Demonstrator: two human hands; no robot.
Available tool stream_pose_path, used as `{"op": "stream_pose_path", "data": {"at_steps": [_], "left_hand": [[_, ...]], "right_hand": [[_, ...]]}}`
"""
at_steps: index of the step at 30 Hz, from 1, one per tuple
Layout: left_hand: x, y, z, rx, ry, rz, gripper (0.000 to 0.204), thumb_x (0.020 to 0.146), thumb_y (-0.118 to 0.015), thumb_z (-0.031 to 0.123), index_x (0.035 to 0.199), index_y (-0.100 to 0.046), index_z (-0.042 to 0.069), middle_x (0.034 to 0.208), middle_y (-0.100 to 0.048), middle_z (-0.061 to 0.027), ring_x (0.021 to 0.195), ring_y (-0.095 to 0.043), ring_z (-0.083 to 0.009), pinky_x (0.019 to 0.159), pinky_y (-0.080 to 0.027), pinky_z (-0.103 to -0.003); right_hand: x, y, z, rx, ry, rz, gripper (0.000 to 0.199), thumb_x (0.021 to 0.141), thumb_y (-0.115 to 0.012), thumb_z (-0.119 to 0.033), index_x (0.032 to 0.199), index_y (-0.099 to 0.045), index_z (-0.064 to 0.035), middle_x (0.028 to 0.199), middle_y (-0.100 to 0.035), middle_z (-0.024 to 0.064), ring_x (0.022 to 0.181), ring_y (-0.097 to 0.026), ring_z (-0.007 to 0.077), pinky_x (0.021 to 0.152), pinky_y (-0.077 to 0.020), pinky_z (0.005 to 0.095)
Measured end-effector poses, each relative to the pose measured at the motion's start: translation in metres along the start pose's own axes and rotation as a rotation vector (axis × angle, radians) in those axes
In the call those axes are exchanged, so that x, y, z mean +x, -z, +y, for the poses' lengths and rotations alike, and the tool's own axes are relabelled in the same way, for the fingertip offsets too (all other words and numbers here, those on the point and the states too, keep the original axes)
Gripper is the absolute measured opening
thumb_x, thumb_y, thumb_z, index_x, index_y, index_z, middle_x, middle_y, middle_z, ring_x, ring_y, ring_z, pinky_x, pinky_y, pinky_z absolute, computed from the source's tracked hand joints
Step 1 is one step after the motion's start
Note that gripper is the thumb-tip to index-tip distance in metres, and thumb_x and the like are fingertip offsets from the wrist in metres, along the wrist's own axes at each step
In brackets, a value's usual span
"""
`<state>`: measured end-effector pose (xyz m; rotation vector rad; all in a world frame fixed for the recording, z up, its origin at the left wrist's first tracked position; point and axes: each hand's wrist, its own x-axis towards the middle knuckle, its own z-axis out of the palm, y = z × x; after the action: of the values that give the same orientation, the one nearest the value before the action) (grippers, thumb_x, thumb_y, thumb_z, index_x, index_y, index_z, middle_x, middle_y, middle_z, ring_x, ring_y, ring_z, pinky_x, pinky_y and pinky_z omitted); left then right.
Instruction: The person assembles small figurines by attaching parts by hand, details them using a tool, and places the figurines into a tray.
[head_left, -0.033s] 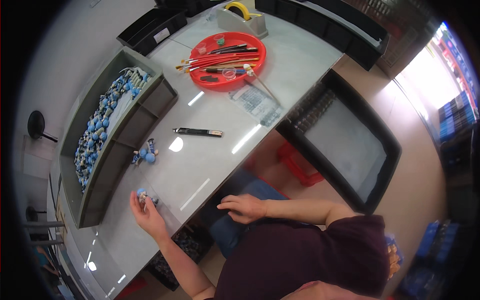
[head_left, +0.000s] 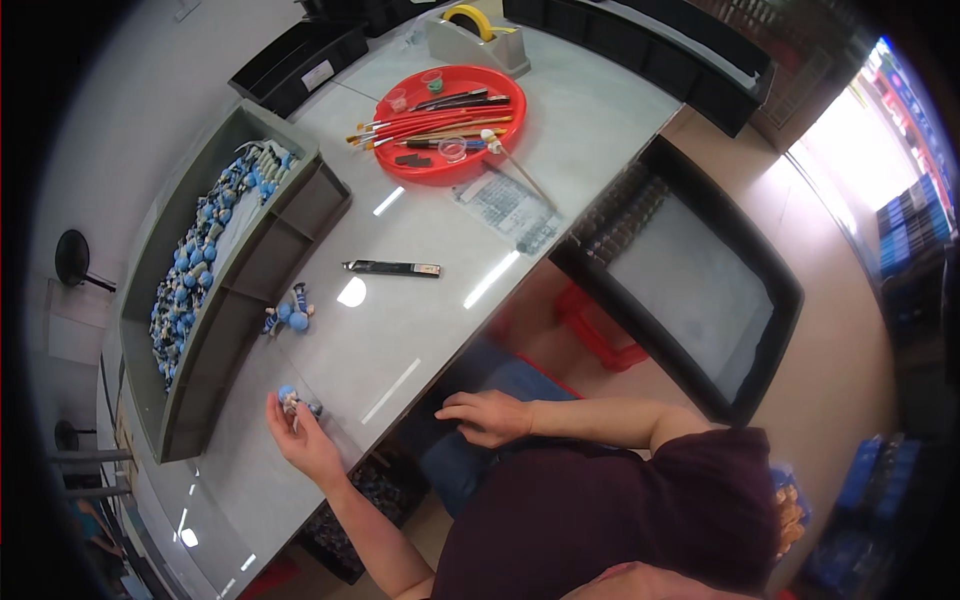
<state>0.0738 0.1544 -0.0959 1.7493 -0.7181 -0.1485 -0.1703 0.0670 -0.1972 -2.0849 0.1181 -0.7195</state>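
My left hand is shut on a small figure with a blue head, held just above the grey table near its front edge. Two more blue-headed figures lie on the table a little farther in, beside a long grey divided tray. Several figures of the same kind fill that tray's far channel. My right hand rests empty at the table's edge above my lap, fingers loosely apart.
A black pen-like tool lies mid-table. Behind it sit a red round tray of brushes and small cups, a clear packet and a tape dispenser. A large black tray stands to the right, a red stool under the table.
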Motion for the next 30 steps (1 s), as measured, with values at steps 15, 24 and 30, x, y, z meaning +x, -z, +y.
{"op": "stream_pose_path", "data": {"at_steps": [15, 24, 30], "left_hand": [[-0.022, -0.003, -0.012, 0.003, -0.039, 0.166, 0.042, 0.086, -0.054, 0.0, 0.125, -0.04, -0.002, 0.119, -0.049, -0.0116, 0.101, -0.052, -0.0166, 0.084, -0.045, -0.027], [-0.025, -0.003, -0.01, 0.021, -0.026, 0.172, 0.042, 0.086, -0.054, 0.0, 0.125, -0.04, -0.003, 0.117, -0.05, -0.0122, 0.099, -0.053, -0.016, 0.084, -0.045, -0.026], [-0.027, -0.008, -0.009, 0.018, -0.055, 0.165, 0.043, 0.085, -0.054, 0.0, 0.125, -0.039, -0.003, 0.117, -0.05, -0.0129, 0.098, -0.053, -0.0157, 0.082, -0.046, -0.026]], "right_hand": [[-0.019, -0.009, 0.027, 0.01, -0.054, 0.107, 0.048, 0.072, -0.052, -0.003, 0.118, -0.044, -0.0032, 0.102, -0.049, 0.0153, 0.087, -0.055, 0.0322, 0.07, -0.0484, 0.0373], [-0.024, -0.009, 0.029, 0.051, -0.088, 0.071, 0.048, 0.072, -0.053, -0.003, 0.119, -0.044, -0.0037, 0.104, -0.049, 0.0144, 0.091, -0.054, 0.0317, 0.072, -0.0477, 0.0379], [-0.023, -0.008, 0.031, 0.073, -0.083, 0.053, 0.048, 0.072, -0.053, -0.003, 0.12, -0.043, -0.004, 0.105, -0.049, 0.0141, 0.091, -0.053, 0.0318, 0.073, -0.0474, 0.0384]]}}
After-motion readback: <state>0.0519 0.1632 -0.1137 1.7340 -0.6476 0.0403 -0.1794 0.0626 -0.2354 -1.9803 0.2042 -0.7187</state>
